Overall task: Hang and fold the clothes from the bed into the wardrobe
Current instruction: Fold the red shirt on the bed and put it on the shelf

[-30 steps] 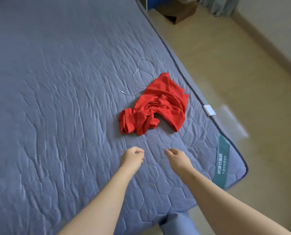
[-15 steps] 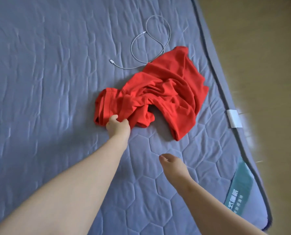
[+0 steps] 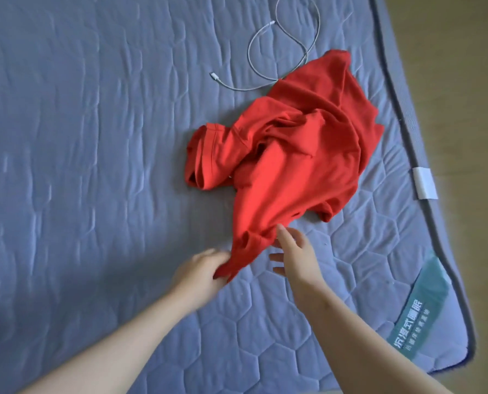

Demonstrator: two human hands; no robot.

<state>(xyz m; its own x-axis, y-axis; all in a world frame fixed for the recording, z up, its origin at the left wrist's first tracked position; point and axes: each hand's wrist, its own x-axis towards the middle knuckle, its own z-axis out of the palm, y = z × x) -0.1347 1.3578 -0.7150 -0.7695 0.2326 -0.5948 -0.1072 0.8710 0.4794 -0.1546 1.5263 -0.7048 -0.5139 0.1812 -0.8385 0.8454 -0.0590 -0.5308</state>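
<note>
Blue-grey quilted mattress (image 3: 80, 137) fills most of the view. A crumpled red cotton garment (image 3: 294, 155) lies on the mattress near its right edge, one corner drawn out toward its near end. Left hand (image 3: 203, 273), over the mattress's near part, has fingers curled, gripping that corner. Right hand (image 3: 296, 257), just beside it, has fingers spread, holding nothing; index fingertip meets the fabric. A thin white looped cable (image 3: 215, 77) rests toward the mattress's far end.
</note>
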